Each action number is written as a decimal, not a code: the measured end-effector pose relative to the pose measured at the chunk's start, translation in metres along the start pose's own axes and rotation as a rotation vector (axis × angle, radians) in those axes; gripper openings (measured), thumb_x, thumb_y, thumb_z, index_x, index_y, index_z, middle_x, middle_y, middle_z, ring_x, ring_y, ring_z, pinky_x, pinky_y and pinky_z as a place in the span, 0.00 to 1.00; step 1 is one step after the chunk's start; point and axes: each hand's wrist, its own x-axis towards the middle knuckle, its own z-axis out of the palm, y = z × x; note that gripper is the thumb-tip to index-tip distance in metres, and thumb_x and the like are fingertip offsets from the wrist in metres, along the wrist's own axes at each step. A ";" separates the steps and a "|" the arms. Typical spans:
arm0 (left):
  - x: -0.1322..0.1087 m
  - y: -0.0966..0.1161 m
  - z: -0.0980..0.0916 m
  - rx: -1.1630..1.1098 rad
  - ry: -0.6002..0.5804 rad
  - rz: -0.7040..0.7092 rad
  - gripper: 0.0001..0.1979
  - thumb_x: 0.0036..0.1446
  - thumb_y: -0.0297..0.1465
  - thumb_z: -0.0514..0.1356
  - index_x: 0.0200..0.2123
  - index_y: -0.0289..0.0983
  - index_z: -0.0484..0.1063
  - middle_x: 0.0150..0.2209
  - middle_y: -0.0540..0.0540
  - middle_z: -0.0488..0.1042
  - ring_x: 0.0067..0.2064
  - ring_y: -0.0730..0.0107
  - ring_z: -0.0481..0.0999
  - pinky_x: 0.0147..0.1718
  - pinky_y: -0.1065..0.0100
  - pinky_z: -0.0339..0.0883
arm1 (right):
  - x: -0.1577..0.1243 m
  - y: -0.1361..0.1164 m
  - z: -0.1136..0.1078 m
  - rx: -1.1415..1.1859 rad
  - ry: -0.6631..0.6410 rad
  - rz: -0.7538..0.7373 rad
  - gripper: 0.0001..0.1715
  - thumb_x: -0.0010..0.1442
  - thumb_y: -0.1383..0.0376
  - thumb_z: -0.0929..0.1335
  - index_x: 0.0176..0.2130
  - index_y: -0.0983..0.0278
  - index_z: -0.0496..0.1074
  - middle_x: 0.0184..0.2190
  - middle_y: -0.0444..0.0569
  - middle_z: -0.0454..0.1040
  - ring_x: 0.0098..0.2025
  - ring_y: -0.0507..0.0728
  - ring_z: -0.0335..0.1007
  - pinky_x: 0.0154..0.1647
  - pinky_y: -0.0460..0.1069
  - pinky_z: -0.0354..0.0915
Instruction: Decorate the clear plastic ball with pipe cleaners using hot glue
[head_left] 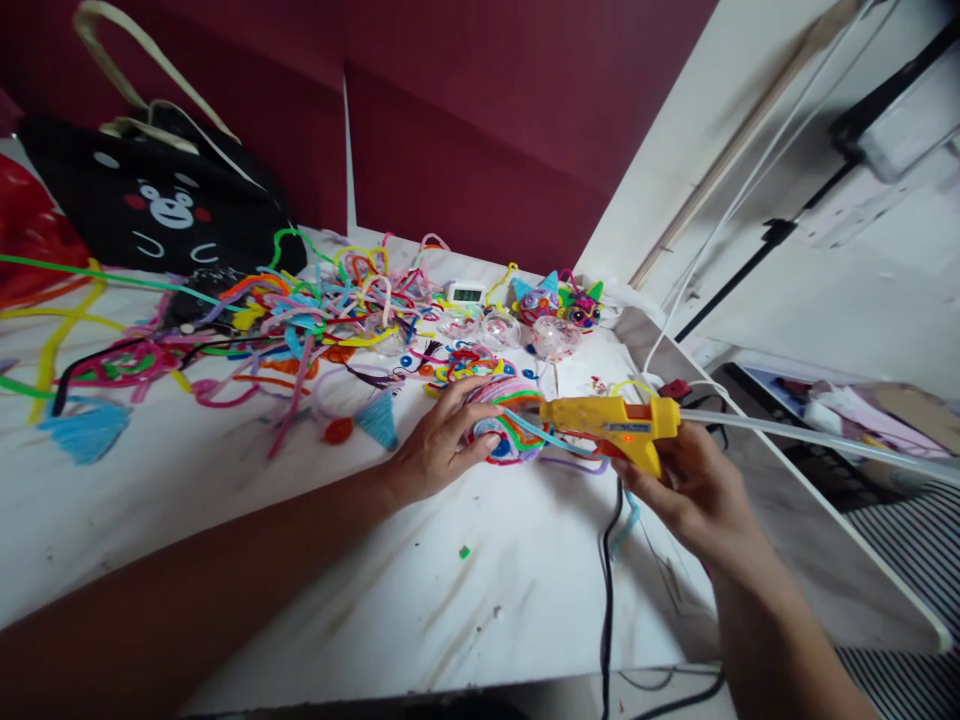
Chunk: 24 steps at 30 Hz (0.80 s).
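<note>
My left hand [442, 440] is closed around a ball wrapped in coloured pipe cleaners [514, 450], with bands of pink, green, orange and lilac. A light blue pipe cleaner [547, 436] runs from the ball towards the right, its near end by my left fingertips. My right hand [694, 485] grips a yellow hot glue gun [611, 415] by its handle, an orange light showing on its side. The gun's nozzle points left at the ball's upper right side; whether it touches cannot be made out. A long clear glue stick [810, 437] sticks out of the gun's back.
Many loose pipe cleaners [300, 310] are heaped across the table's left and back. Behind the ball stand a small digital timer [466, 293], clear plastic domes [555, 338] and two finished-looking figures [537, 297]. A black cord [609, 590] hangs over the front edge. A black bag [165, 200] stands back left.
</note>
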 end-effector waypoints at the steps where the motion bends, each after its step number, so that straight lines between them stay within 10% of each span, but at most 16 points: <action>1: 0.000 0.000 0.000 0.000 -0.001 -0.001 0.16 0.63 0.29 0.58 0.54 0.42 0.63 0.62 0.38 0.59 0.64 0.56 0.63 0.61 0.52 0.64 | -0.004 0.000 0.000 -0.014 0.011 -0.005 0.18 0.58 0.63 0.73 0.47 0.57 0.66 0.41 0.48 0.75 0.39 0.55 0.74 0.31 0.46 0.72; 16: 0.001 0.000 0.002 0.000 0.011 0.006 0.16 0.63 0.29 0.58 0.54 0.41 0.64 0.62 0.38 0.60 0.64 0.57 0.64 0.61 0.52 0.63 | -0.042 -0.001 0.028 -0.392 0.135 -0.315 0.18 0.61 0.69 0.69 0.51 0.61 0.66 0.40 0.49 0.70 0.24 0.47 0.63 0.18 0.41 0.64; 24: 0.000 -0.001 0.001 -0.017 0.009 -0.006 0.16 0.63 0.29 0.58 0.54 0.41 0.64 0.62 0.38 0.60 0.64 0.56 0.63 0.61 0.51 0.62 | -0.043 0.005 0.034 -0.531 0.111 -0.343 0.19 0.62 0.69 0.68 0.53 0.61 0.65 0.41 0.50 0.71 0.33 0.54 0.71 0.28 0.47 0.72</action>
